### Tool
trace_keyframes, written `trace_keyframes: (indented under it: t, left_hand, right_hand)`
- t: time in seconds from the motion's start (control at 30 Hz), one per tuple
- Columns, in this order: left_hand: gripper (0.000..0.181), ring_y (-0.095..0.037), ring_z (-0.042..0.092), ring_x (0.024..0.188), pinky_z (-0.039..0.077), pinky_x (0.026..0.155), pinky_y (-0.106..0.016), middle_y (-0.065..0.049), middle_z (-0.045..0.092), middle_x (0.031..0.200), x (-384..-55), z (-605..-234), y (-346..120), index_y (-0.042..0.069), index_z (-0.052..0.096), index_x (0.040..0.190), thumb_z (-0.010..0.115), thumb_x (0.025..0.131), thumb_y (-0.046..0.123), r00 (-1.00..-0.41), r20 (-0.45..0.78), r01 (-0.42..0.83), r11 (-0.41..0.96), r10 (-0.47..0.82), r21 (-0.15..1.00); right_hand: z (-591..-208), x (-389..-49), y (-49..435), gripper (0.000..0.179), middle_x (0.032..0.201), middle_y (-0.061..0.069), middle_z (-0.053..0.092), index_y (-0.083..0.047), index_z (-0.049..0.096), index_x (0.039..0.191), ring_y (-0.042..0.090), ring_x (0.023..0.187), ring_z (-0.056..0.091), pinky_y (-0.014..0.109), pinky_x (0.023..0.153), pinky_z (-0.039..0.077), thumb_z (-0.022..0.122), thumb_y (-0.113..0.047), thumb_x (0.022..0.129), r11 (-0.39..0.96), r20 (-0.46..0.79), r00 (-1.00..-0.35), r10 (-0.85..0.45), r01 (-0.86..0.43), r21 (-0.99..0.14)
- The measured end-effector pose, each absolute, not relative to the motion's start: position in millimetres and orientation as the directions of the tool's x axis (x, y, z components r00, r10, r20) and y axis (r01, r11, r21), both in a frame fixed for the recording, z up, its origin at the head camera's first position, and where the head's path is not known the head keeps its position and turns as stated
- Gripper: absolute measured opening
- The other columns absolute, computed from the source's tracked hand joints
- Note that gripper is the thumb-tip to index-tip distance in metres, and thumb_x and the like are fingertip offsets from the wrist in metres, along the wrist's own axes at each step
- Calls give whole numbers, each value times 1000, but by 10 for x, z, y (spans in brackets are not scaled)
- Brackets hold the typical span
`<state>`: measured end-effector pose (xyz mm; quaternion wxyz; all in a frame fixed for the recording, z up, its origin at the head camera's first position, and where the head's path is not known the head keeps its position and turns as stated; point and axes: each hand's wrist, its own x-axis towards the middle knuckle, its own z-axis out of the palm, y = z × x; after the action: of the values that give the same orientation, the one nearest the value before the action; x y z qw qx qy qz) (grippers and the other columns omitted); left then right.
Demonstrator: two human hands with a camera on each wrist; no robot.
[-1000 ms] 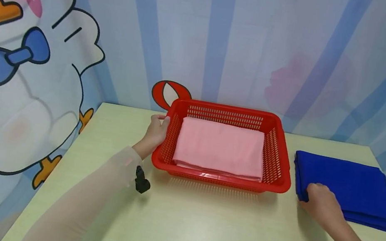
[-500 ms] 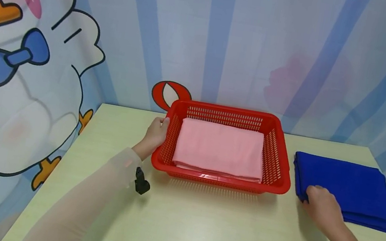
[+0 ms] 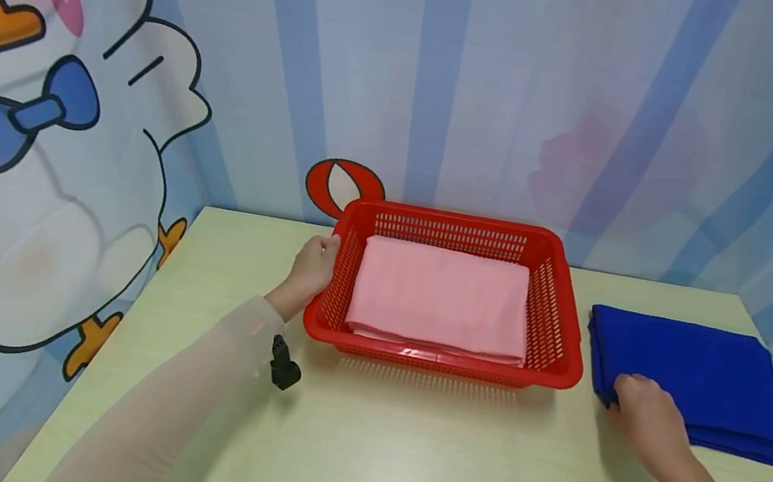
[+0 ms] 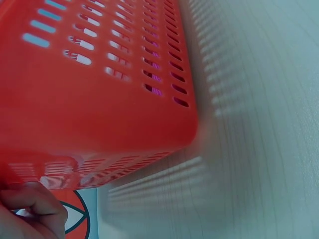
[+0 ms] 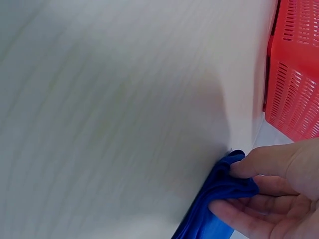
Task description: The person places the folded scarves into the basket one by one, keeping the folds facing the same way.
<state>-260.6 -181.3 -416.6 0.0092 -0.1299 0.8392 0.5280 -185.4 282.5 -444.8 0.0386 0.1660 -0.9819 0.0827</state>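
Observation:
A red plastic basket [image 3: 559, 319] with slotted walls stands at the middle of the table, and a folded pink cloth [image 3: 442, 296] lies in it. My left hand [image 3: 312, 267] grips the basket's left rim, its thumb on top; in the left wrist view the curled fingers [image 4: 37, 204] show at the basket's wall. To the right lies a folded blue cloth [image 3: 699, 375], several layers thick. My right hand [image 3: 650, 418] pinches its near left edge. The right wrist view shows the thumb and fingers [image 5: 244, 216] closed on the blue cloth's folded layers [image 5: 219, 186].
The pale wooden table [image 3: 428, 458] backs onto a printed curtain [image 3: 503, 82] with blue stripes and a cartoon duck [image 3: 48, 221] at left. A strip of table separates the basket from the blue cloth. Black cameras hang at both wrists.
Almost nothing differs. My right wrist sits very slightly lower in the head view, while both hands keep their holds; the basket and cloths stay in place.

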Motion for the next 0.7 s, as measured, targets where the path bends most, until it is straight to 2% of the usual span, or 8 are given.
trace_keyframes:
  t: [0.17, 0.4, 0.7]
  left_hand:
    - [45, -17, 54, 75, 51, 65, -26, -13, 52, 96, -2609, -4169, -1812, -4, 49, 123, 31, 111, 35, -964, -165, -237, 397, -207, 887]
    - [41, -13, 51, 63, 46, 56, -22, -9, 49, 83, -2598, -4159, -1824, 0, 50, 103, 31, 110, 36, -968, -159, -224, 377, -197, 899]
    - [41, -12, 51, 62, 46, 55, -22, -8, 49, 81, -2587, -4162, -1837, 1, 50, 99, 31, 111, 36, -972, -147, -208, 379, -185, 902]
  right_hand:
    - [-4456, -1834, 2830, 21, 65, 10, 51, 4, 55, 71, 23, 56, 49, 38, 48, 44, 73, 11, 77, 934, 104, -944, -313, -326, -146]
    - [-4435, -1798, 2812, 22, 64, 9, 51, 4, 55, 72, 22, 57, 49, 38, 49, 44, 75, 12, 75, 933, 108, -941, -320, -333, -137]
    - [-4444, -1749, 2820, 19, 66, 10, 53, 5, 57, 74, 21, 56, 49, 36, 49, 45, 75, 11, 76, 935, 88, -944, -319, -328, -137]
